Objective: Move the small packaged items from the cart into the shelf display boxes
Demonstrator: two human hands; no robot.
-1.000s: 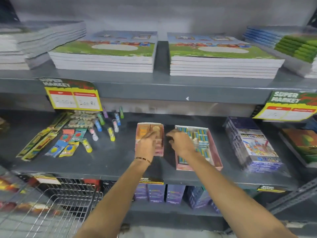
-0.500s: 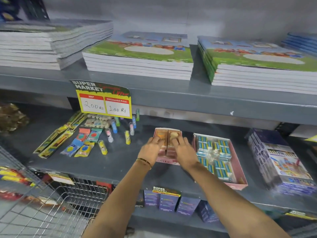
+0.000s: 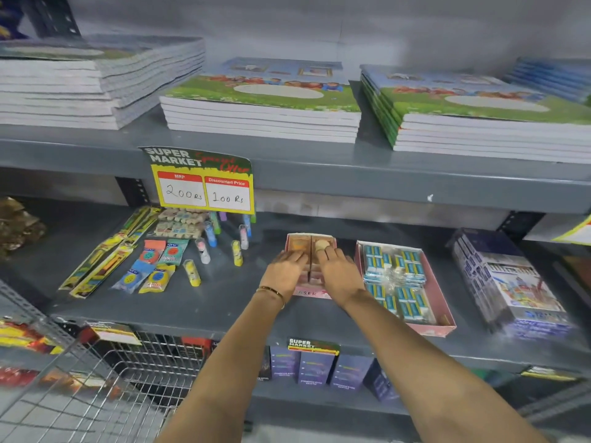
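A small pink display box (image 3: 329, 240) sits mid-shelf, filled with rows of small orange-brown packets (image 3: 299, 243). My left hand (image 3: 284, 271) lies flat on the box's left row, fingers stretched forward. Beside it, my right hand (image 3: 339, 270) covers the right row, its fingertips touching a packet with a round pale print (image 3: 320, 245). Neither hand visibly grips a packet. The near part of the box is hidden under both hands. The wire cart (image 3: 96, 394) is at the lower left; I cannot make out its contents.
A larger pink box (image 3: 444, 318) of blue packets stands just right of my hands, then a wrapped blue bundle (image 3: 511, 282). Loose pencils, sharpeners and small tubes (image 3: 192, 273) lie to the left. Notebook stacks (image 3: 262, 119) fill the shelf above, which carries a price sign (image 3: 204, 190).
My right hand left the box of blue packets and joined my left hand on the small pink box. Both hands now lie side by side. My view swung left.
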